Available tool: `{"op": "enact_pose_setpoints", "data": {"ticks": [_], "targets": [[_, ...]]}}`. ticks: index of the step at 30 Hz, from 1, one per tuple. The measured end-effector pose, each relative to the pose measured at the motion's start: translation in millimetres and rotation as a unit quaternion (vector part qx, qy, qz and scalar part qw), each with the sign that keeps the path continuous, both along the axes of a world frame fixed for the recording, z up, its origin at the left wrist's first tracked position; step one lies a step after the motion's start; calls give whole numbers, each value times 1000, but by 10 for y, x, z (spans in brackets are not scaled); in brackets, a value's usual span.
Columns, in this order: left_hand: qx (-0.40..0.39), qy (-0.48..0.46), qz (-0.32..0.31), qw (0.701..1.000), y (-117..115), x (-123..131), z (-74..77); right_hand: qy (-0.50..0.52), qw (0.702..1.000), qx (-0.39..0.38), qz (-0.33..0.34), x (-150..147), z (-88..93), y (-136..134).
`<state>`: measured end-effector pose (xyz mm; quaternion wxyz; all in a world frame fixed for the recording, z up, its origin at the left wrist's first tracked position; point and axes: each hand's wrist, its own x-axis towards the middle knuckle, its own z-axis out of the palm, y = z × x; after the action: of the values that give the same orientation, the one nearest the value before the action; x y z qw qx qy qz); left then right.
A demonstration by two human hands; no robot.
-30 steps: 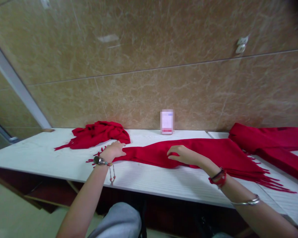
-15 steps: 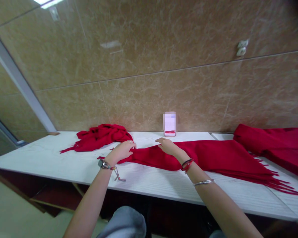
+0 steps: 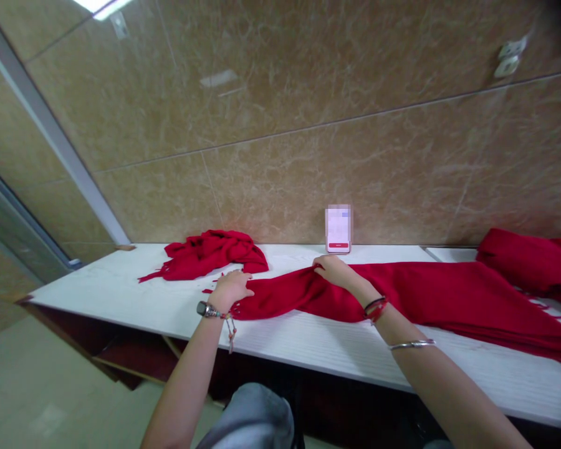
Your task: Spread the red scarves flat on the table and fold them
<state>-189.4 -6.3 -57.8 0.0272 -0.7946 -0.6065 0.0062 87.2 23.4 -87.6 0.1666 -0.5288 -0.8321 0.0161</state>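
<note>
A long red scarf (image 3: 421, 290) with fringed ends stretches lengthwise along the white tabletop (image 3: 290, 340). At its left end my left hand (image 3: 232, 289) lies on the cloth with fingers spread, near the fringe. Further right, my right hand (image 3: 335, 272) pinches the scarf's far edge, and the cloth bunches a little at the fingertips. Beyond my left hand rests a second, crumpled red scarf (image 3: 206, 252), which neither hand visibly holds.
A phone (image 3: 338, 231) with a lit screen leans upright against the tiled wall (image 3: 280, 181). More red cloth (image 3: 528, 265) lies folded at the far right. Beneath the tabletop are open dark shelves (image 3: 135, 358), and my knee (image 3: 252, 418) is close to the front edge.
My right hand, formerly over the scarf with fingers extended, now grips its far edge. The left hand's fingers have spread out on the scarf's end. The view has turned left.
</note>
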Motion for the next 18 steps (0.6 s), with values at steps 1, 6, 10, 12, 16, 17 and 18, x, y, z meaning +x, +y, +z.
{"op": "enact_pose_setpoints", "data": {"ticks": [1,6,10,12,16,17,18], "targets": [[2,-1,-9,1000,33,8,-39,15,1000,2,6,-1,6,2],[30,-30,-36,998,135,-49,-34,115,993,24,34,60,86,-3],[98,-115,-94,984,42,-160,253,183,980,12,77,201,191,-7],[116,-129,-108,979,-70,-158,413,214,970,-8,114,265,245,-27],[166,-114,-102,974,-357,-16,692,246,955,-57,156,356,371,-126],[176,-117,-99,972,-431,32,758,248,953,-67,161,376,405,-156],[184,-126,-94,970,-499,77,821,250,951,-75,165,397,436,-185]]}}
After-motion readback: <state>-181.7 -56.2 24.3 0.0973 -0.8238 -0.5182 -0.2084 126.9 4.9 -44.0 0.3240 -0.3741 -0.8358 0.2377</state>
